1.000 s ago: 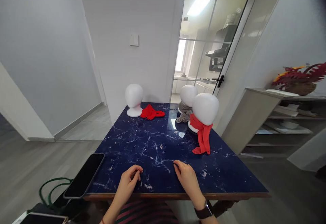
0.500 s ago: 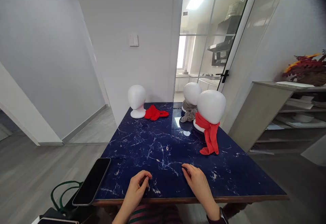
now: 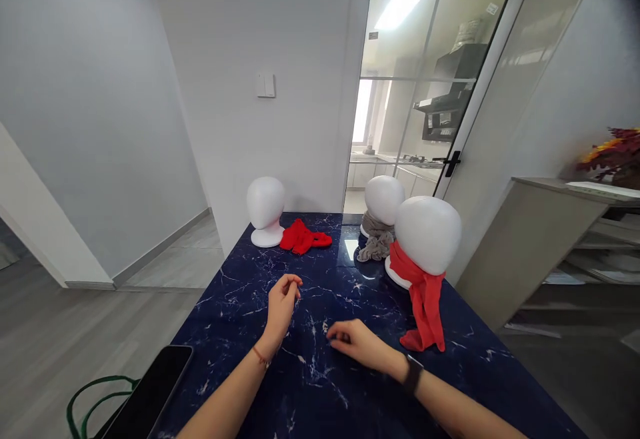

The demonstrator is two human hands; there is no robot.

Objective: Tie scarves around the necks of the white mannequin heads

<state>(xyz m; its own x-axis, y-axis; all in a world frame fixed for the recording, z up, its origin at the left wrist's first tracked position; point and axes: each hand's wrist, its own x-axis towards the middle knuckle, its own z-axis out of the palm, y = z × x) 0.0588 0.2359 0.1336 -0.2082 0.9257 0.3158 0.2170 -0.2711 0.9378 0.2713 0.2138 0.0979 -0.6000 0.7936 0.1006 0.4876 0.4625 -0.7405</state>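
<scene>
**Blue marble tabletop with three foam heads and two empty hands**

Navy marble-patterned table (image 3: 260, 292) — white veining, glossy, running from the near edge to the far wall.

Left hand (image 3: 281, 304): raised off the surface at the table's middle, fingers loosely curled with the tips gathered toward the thumb; nothing held. A thin cord bracelet (image 3: 261, 357) sits at the wrist.

Right hand (image 3: 353, 342): low over the tabletop just right of the left hand, fingers bent inward, holding nothing; whether the fingertips touch the surface cannot be told. A black wristwatch (image 3: 412, 374) is on the wrist.

Nearest foam head (image 3: 427, 234): white, upright, right of the hands, a red scarf (image 3: 424, 299) wrapped at its neck with the tail hanging down onto the table near the right hand.

Second foam head (image 3: 384, 200): behind the first, with a grey scarf (image 3: 374, 246) bunched at its base.

Third foam head (image 3: 265, 208): far left, bare — a red scarf in a heap (image 3: 303, 237) lies just beside it on the right.

Black smartphone (image 3: 147, 396): screen dark, at the near left edge, well apart from both hands.
</scene>
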